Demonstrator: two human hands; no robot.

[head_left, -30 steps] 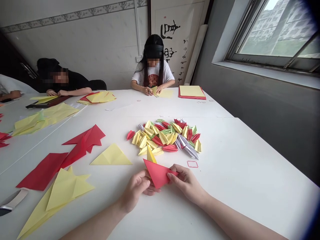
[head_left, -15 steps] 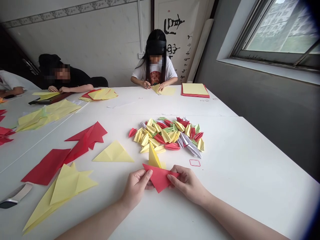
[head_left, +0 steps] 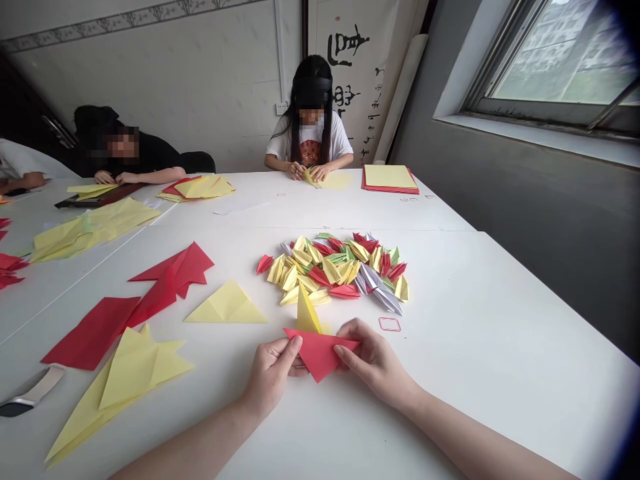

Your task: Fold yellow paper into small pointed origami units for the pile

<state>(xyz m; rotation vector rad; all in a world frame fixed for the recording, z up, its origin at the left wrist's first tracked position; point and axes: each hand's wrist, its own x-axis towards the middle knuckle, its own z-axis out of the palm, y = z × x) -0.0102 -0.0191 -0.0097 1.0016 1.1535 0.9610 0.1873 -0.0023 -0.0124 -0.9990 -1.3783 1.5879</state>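
A folded red paper triangle (head_left: 320,353) is held above the table between my two hands, its point facing me. My left hand (head_left: 273,370) pinches the left corner, thumb on top and fingers beneath. At the right corner, my right hand (head_left: 373,360) grips the paper with the thumb in front and the fingers behind. Just beyond the triangle stands a folded yellow paper (head_left: 308,312), its lower part hidden. Farther off lies a pile of folded paper pieces (head_left: 335,267) in yellow, red, green and pale purple.
Left of my hands lie a yellow paper triangle (head_left: 227,305), red paper sheets (head_left: 95,333), yellow folded sheets (head_left: 133,367) and a watch (head_left: 33,393). Across the table one person (head_left: 310,143) handles yellow paper near a paper stack (head_left: 390,179); another person (head_left: 145,150) sits at far left.
My right fingers have lifted slightly along the paper's right edge, and the red triangle shows a little wider. Across the table, the person's yellow paper has curled up between their hands.
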